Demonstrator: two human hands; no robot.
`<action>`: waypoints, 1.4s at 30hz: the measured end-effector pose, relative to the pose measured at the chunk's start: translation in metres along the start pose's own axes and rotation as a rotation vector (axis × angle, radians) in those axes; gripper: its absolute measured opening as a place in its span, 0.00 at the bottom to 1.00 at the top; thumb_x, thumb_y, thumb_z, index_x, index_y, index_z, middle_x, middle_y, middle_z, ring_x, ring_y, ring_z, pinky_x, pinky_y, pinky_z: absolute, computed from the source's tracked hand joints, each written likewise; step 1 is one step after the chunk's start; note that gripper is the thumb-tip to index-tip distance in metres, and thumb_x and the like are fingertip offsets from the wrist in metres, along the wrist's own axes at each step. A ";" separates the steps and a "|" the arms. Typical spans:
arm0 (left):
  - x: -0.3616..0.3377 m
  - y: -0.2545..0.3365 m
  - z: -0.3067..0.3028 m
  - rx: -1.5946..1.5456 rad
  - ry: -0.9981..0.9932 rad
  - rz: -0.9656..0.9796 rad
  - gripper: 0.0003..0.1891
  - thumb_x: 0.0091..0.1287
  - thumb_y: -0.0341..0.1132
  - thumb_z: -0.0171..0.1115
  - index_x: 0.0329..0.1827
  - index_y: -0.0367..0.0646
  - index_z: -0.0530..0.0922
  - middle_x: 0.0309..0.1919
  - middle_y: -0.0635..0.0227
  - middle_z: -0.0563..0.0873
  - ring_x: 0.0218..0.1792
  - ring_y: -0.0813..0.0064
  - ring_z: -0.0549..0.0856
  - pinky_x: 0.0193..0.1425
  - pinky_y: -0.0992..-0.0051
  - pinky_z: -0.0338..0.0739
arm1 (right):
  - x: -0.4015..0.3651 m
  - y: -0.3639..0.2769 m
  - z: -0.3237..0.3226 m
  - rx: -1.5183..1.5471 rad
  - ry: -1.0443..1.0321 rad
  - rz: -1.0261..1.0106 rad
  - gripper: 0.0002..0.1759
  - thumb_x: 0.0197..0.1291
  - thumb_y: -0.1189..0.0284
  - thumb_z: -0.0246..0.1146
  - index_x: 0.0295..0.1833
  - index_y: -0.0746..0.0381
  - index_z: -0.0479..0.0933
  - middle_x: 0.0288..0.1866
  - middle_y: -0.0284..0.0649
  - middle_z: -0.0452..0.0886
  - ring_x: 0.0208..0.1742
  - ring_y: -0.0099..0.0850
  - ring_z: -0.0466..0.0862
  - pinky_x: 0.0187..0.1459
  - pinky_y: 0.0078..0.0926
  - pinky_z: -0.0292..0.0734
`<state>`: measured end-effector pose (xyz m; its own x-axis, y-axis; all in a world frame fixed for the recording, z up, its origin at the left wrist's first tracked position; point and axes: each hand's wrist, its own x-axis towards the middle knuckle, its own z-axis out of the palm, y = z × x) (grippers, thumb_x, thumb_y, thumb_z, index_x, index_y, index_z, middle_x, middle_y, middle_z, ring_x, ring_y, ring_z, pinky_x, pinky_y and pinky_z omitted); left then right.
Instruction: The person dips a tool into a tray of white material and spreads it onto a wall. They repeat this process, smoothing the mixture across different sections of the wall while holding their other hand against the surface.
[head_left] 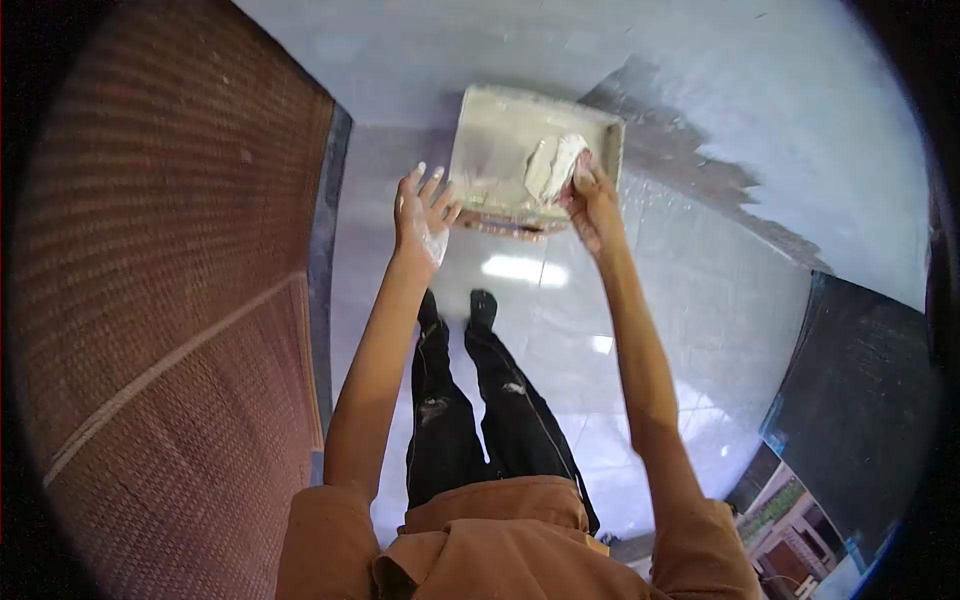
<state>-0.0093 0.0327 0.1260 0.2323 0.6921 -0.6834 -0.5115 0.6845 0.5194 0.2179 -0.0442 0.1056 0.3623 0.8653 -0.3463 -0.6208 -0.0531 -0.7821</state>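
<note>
- The soft white putty lump [553,165] lies in the smeared grey rectangular tray [485,135].
- Our right hand [592,203] curls on its edge; our left hand [425,215] is spread wide and empty beside the tray.
- We judge it sticky and sagging, so scoop from beneath.

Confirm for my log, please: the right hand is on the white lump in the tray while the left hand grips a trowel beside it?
Wrong on the trowel: the head view shows the left hand open and empty, fingers spread, beside the tray. The right hand is on the white lump in the tray.
</note>
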 end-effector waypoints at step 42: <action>-0.214 0.186 0.483 0.523 -0.727 1.357 0.28 0.75 0.47 0.45 0.75 0.48 0.60 0.73 0.61 0.64 0.75 0.61 0.60 0.74 0.57 0.57 | -0.069 -0.505 0.138 0.347 -0.205 -1.075 0.20 0.72 0.77 0.54 0.67 0.62 0.65 0.57 0.36 0.77 0.54 0.22 0.80 0.54 0.23 0.80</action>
<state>0.2458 0.1223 0.6167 0.2676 0.6712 0.6913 -0.3683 -0.5917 0.7171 0.4102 -0.0084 0.5965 0.7208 0.4469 0.5298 -0.2288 0.8749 -0.4268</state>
